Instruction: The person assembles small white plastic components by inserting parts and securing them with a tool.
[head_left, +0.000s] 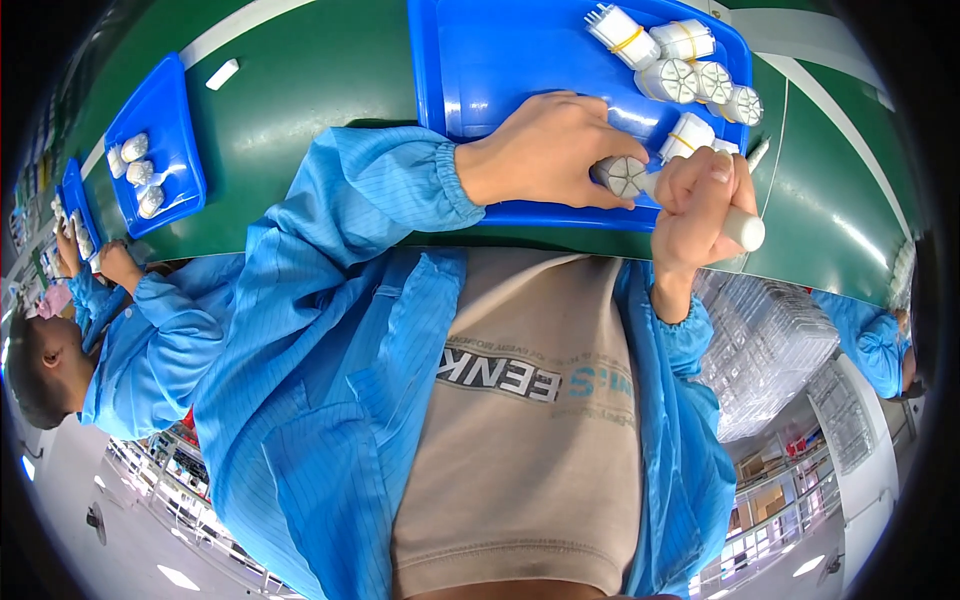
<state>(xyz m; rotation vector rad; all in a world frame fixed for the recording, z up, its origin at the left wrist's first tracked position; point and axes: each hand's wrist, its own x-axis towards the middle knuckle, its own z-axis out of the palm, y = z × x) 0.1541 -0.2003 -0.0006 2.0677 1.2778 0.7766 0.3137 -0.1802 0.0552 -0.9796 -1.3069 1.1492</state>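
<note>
In the head view, the left hand (553,150) was wrapped around a segmented bundle (627,177) above the near side of the blue tray (500,80); the right hand (700,205) clenched a white rod (744,230) beside it. A slackening left grip might have let the bundle twist or drop.

I wear a bright blue work jacket (330,290) with fine darker pinstripes, open down the front, its long sleeves (375,170) gathered at the cuffs (460,186). Beneath it shows my taupe T-shirt (520,470), with a stitched neckline (510,562) and a chest print (505,375) of white and light-blue lettering.
</note>
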